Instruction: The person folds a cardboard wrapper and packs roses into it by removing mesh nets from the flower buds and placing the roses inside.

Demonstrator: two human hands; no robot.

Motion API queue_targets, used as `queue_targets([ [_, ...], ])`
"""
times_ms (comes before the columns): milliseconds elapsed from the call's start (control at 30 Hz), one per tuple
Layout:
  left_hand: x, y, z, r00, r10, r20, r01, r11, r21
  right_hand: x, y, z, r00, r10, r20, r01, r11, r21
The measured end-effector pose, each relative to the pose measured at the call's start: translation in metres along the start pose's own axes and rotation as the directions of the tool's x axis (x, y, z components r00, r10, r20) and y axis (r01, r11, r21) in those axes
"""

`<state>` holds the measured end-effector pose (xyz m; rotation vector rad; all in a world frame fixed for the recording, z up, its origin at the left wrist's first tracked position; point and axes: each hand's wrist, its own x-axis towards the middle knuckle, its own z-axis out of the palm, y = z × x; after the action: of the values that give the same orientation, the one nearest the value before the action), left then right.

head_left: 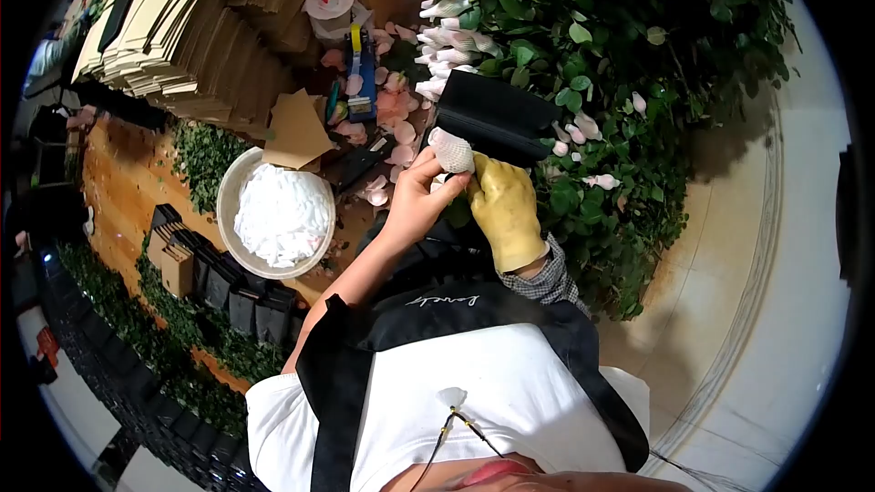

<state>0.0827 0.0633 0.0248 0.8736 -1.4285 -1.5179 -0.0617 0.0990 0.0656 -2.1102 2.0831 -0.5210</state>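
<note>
A pale pink rose (451, 152) in a white mesh sleeve is in front of me, its bloom pointing up and away. My bare left hand (421, 196) pinches it at the lower side of the bloom with thumb and fingers. In a yellow glove, my right hand (504, 205) is closed just below the bloom, at its right; the stem there is mostly hidden by the fingers. Just beyond both hands lies a black box-like holder (497, 118).
Many leafy roses (583, 27) with netted blooms are heaped at right. On the left stand a white tub (225, 210) of white mesh sleeves (283, 214) and tall stacks of brown cardboard (191, 46). Loose petals (396, 107) surround a blue tool (362, 82).
</note>
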Motion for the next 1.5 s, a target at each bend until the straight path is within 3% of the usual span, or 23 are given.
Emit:
queue_targets([
  [100, -0.008, 0.001, 0.001, 0.989, -0.077, -0.127, 0.079, 0.997, 0.006, 0.0, -0.003, 0.005, 0.997, -0.062, 0.052, 0.059, 0.996, 0.062],
  [167, -0.016, -0.009, 0.002, 0.972, -0.03, -0.233, 0.057, 0.992, 0.11, -0.005, 0.001, 0.02, 0.992, -0.083, 0.091, 0.083, 0.997, 0.007],
  [233, -0.023, -0.02, -0.007, 0.955, 0.006, -0.297, 0.055, 0.979, 0.196, -0.007, 0.001, 0.029, 0.988, -0.141, 0.071, 0.133, 0.986, 0.096],
  [300, -0.034, -0.022, -0.024, 0.959, 0.173, -0.224, 0.005, 0.783, 0.622, -0.01, -0.005, 0.037, 0.985, -0.124, 0.122, 0.102, 0.981, 0.168],
  [367, -0.041, -0.019, -0.03, 0.935, 0.25, -0.252, -0.007, 0.723, 0.691, -0.012, -0.015, 0.036, 0.967, -0.096, 0.235, 0.064, 0.988, 0.141],
  [433, -0.047, -0.015, -0.039, 0.907, 0.362, -0.217, -0.007, 0.527, 0.85, -0.013, -0.022, 0.041, 0.977, -0.152, 0.148, 0.128, 0.979, 0.159],
  [467, -0.05, -0.013, -0.044, 0.902, 0.379, -0.209, -0.006, 0.494, 0.869, -0.015, -0.024, 0.044, 0.977, -0.175, 0.123, 0.154, 0.974, 0.165],
  [633, -0.085, -0.001, -0.124, 0.79, 0.515, -0.332, 0.229, 0.254, 0.94, -0.021, -0.02, 0.029, 0.957, -0.185, 0.225, 0.113, 0.948, 0.297],
  [667, -0.096, 0.003, -0.152, 0.764, 0.44, -0.472, 0.436, 0.188, 0.88, -0.024, -0.012, 0.029, 0.958, -0.186, 0.219, 0.105, 0.936, 0.335],
  [700, -0.107, 0.005, -0.181, 0.766, 0.435, -0.472, 0.436, 0.188, 0.88, -0.027, -0.004, 0.027, 0.959, -0.185, 0.216, 0.095, 0.924, 0.371],
  [733, -0.12, 0.006, -0.209, 0.764, 0.258, -0.591, 0.625, -0.07, 0.778, -0.028, -0.001, 0.022, 0.967, -0.169, 0.189, 0.096, 0.934, 0.344],
  [767, -0.129, 0.007, -0.228, 0.687, 0.107, -0.719, 0.702, -0.355, 0.618, -0.029, 0.001, 0.016, 0.975, -0.168, 0.145, 0.113, 0.937, 0.331],
  [833, -0.13, 0.01, -0.233, 0.623, 0.005, -0.782, 0.732, -0.358, 0.58, -0.024, 0.0, 0.004, 0.975, -0.213, 0.07, 0.175, 0.918, 0.356],
  [867, -0.124, 0.006, -0.229, 0.653, -0.047, -0.756, 0.72, -0.27, 0.639, -0.024, 0.0, 0.003, 0.975, -0.208, 0.072, 0.171, 0.921, 0.35],
  [900, -0.121, -0.007, -0.221, 0.701, 0.002, -0.714, 0.702, 0.179, 0.689, -0.023, 0.0, 0.003, 0.978, -0.207, 0.037, 0.176, 0.904, 0.39],
  [967, -0.093, -0.004, -0.169, 0.87, -0.062, -0.489, 0.386, 0.704, 0.597, -0.022, 0.0, 0.004, 0.977, -0.212, 0.008, 0.189, 0.888, 0.42],
  [1033, -0.068, 0.026, -0.1, 0.954, -0.19, -0.233, 0.243, 0.943, 0.226, -0.02, 0.004, 0.008, 0.97, -0.239, -0.044, 0.233, 0.863, 0.448],
  [1100, -0.058, 0.011, -0.056, 0.995, -0.041, -0.087, 0.049, 0.995, 0.085, -0.021, 0.001, 0.003, 0.969, -0.239, -0.067, 0.245, 0.872, 0.423],
  [1167, -0.048, 0.017, -0.023, 0.996, 0.015, -0.091, -0.019, 0.999, -0.037, -0.02, -0.004, -0.003, 0.966, -0.239, -0.095, 0.257, 0.881, 0.397],
  [1233, -0.041, 0.022, -0.011, 0.98, 0.113, -0.165, -0.097, 0.99, 0.104, -0.019, -0.01, -0.007, 0.971, -0.218, -0.1, 0.24, 0.868, 0.435],
  [1267, -0.04, 0.028, -0.011, 0.972, 0.197, -0.13, -0.166, 0.962, 0.217, -0.02, -0.003, -0.005, 0.982, -0.188, -0.032, 0.179, 0.847, 0.501],
  [1367, -0.037, 0.037, -0.01, 0.958, 0.281, -0.049, -0.251, 0.911, 0.328, -0.024, -0.004, -0.017, 0.988, -0.141, -0.059, 0.152, 0.868, 0.472],
  [1500, -0.032, 0.047, -0.01, 0.913, 0.403, 0.064, -0.388, 0.809, 0.442, -0.02, -0.001, -0.035, 0.969, -0.244, 0.044, 0.213, 0.908, 0.36],
])
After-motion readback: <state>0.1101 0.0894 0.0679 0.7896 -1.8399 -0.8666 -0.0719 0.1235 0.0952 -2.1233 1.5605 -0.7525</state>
